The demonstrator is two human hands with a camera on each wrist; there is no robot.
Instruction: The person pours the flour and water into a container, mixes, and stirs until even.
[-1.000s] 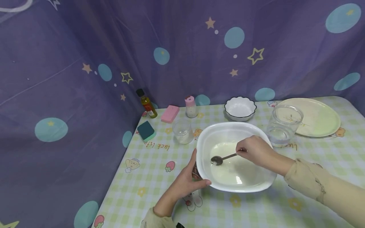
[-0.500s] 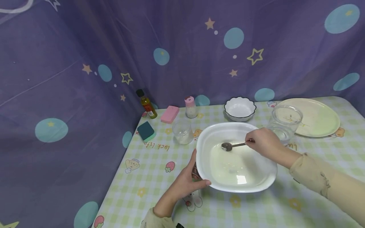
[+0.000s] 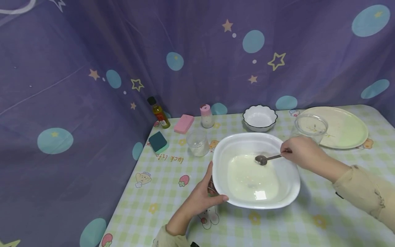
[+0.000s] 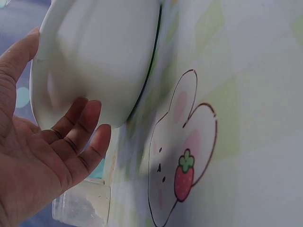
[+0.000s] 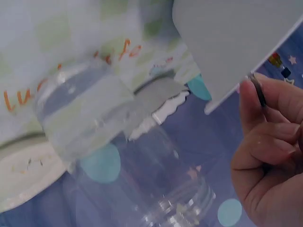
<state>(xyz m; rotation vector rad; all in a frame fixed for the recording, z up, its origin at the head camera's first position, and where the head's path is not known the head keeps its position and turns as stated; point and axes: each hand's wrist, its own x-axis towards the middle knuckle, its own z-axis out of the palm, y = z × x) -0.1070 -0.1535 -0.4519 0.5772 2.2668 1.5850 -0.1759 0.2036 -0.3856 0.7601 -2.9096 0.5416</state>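
A white basin stands at the middle of the table with a shallow pale liquid in it. My left hand holds its left side, thumb at the rim and the other fingers against the outer wall, as the left wrist view shows. My right hand pinches the handle of a metal spoon between thumb and fingers. The spoon's bowl is over the right back part of the basin; whether it touches the liquid I cannot tell. In the right wrist view only the handle end shows.
Behind the right hand stands a clear jar, partly hidden, beside a large plate. A scalloped bowl is behind the basin. To the left are a clear cup, shaker, pink sponge, green sponge and bottle.
My right hand has carried the spoon from the left part of the basin to the right and slightly back. The left hand and the basin stay in place.
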